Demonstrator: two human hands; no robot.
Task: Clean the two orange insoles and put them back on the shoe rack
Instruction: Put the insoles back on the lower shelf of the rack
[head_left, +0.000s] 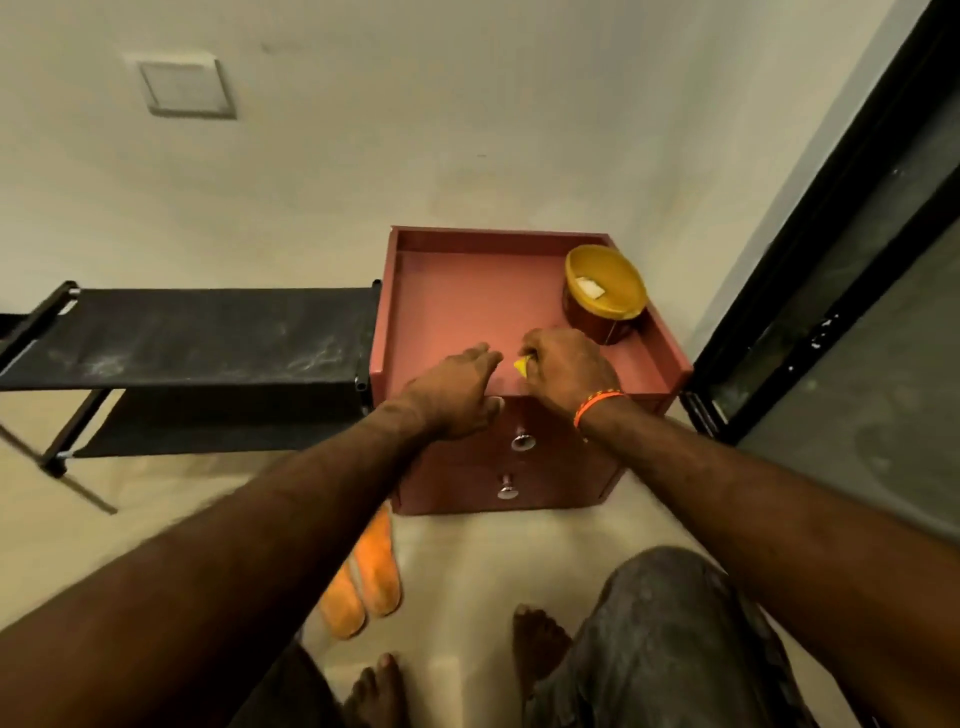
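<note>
With the right hand (563, 371) pinched on a small yellow cloth (521, 365) and the left hand (457, 397) held relaxed on the red wooden counter (447, 312), the two orange foam insoles (363, 577), left on the floor, may be stepped on.

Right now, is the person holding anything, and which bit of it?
The right hand pinches a small yellow thing; only its tip shows. The left hand holds nothing.
</note>
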